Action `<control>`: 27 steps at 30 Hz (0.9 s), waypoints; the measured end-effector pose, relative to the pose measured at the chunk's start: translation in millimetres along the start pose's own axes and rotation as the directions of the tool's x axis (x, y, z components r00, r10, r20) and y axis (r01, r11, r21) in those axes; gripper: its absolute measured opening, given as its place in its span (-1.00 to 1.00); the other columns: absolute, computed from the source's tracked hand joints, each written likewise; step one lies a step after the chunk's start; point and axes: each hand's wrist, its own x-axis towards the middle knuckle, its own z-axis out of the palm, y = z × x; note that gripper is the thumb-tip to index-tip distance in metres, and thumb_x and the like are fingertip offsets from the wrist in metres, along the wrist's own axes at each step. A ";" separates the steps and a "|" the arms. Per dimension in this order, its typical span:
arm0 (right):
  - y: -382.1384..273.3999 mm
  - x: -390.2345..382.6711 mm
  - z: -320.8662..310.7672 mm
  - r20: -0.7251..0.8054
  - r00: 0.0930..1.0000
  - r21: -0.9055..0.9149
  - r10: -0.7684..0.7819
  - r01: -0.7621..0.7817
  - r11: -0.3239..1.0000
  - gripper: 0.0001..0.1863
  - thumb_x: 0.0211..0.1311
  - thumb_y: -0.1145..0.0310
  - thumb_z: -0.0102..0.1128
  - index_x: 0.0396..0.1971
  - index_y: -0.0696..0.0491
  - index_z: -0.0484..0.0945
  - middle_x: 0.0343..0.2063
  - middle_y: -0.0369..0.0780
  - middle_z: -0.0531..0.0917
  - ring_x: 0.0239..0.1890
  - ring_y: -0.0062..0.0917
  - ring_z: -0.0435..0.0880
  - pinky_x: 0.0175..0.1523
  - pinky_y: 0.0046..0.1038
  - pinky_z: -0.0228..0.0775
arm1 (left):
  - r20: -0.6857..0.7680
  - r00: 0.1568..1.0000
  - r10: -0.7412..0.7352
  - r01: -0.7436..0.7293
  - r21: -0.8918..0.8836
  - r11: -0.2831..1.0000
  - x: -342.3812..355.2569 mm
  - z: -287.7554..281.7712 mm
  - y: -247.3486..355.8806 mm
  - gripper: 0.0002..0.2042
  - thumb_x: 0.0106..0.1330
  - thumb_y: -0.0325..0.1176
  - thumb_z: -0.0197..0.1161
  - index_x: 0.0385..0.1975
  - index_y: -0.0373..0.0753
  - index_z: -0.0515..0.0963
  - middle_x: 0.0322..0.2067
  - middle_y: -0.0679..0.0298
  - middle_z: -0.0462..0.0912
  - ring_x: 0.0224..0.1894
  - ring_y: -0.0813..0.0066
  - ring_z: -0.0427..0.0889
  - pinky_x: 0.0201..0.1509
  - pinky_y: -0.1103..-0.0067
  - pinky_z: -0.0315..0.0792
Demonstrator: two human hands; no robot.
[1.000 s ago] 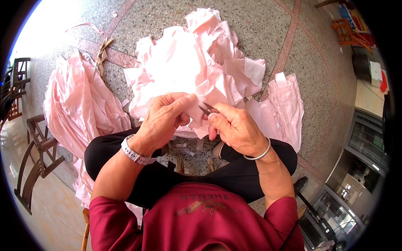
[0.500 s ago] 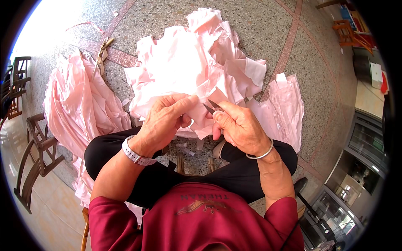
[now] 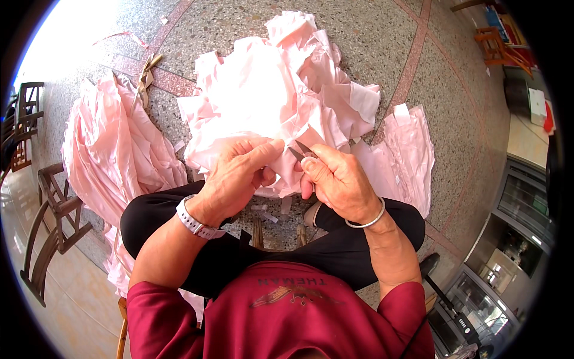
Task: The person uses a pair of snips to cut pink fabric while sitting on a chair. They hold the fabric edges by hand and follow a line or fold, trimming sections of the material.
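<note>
A large heap of pale pink fabric (image 3: 245, 84) spreads over the floor in front of me, its near edge draped at my knees. My left hand (image 3: 242, 164) pinches a fold of this fabric between thumb and fingers. Close to its right, my right hand (image 3: 338, 179) is closed round small dark-bladed scissors (image 3: 301, 151). Their two blades stand apart, pointing up and left toward the pinched fold. The handle end of the scissors is hidden inside my right hand.
More pink fabric (image 3: 119, 134) lies bunched at my left, and a flatter pink piece (image 3: 403, 152) at my right. Small white scraps (image 3: 269, 216) are on the speckled floor below my hands. A dark wooden chair (image 3: 60, 206) stands at the left, glass-fronted cabinets (image 3: 526, 197) at the right.
My right hand has shifted slightly left with the scissors, bringing the blades nearer to the left fingertips. The left hand keeps its pinch on the fabric, almost unmoved.
</note>
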 end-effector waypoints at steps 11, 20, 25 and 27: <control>15.1 4.3 20.7 -0.143 0.974 -0.067 -0.177 0.169 0.983 -0.73 0.45 0.30 -0.01 -0.41 0.17 0.48 -0.73 -0.25 0.53 -0.68 -0.61 0.48 -0.55 -0.53 0.27 | -0.001 0.999 0.044 -0.044 0.055 0.998 -2.2 7.0 -3.7 -0.77 0.46 -0.28 0.10 -0.35 -0.27 0.61 -0.56 0.48 0.49 -0.53 0.77 0.36 -0.43 0.75 0.26; 13.7 16.2 22.0 -0.166 0.980 0.012 -0.110 0.114 0.993 -0.66 0.47 0.27 -0.01 -0.48 0.19 0.44 -0.77 -0.29 0.47 -0.71 -0.63 0.46 -0.58 -0.50 0.28 | -0.023 0.996 0.081 -0.073 0.252 0.965 -6.1 18.0 -5.0 -0.71 0.44 -0.16 0.12 -0.30 -0.26 0.63 -0.61 0.46 0.46 -0.53 0.75 0.33 -0.41 0.72 0.21; -1.7 15.2 -0.8 -0.091 0.996 0.130 -0.019 0.031 0.991 -0.71 0.47 0.24 0.00 -0.28 0.19 0.52 -0.67 -0.37 0.48 -0.64 -0.74 0.42 -0.53 -0.61 0.27 | -0.033 0.990 0.140 -0.135 0.132 0.982 -3.5 15.1 0.2 -0.80 0.43 -0.27 0.16 -0.42 -0.18 0.58 -0.58 0.53 0.42 -0.55 0.78 0.32 -0.45 0.76 0.19; 3.0 15.3 -14.6 -0.201 0.976 0.164 -0.087 0.121 0.979 -0.71 0.42 0.35 0.06 0.00 0.22 0.46 -0.48 -0.36 0.57 -0.46 -0.77 0.48 -0.38 -0.66 0.33 | -0.029 0.991 0.134 -0.128 0.138 0.982 -4.9 10.5 5.8 -0.79 0.43 -0.26 0.16 -0.45 -0.18 0.55 -0.59 0.53 0.39 -0.56 0.79 0.27 -0.46 0.75 0.15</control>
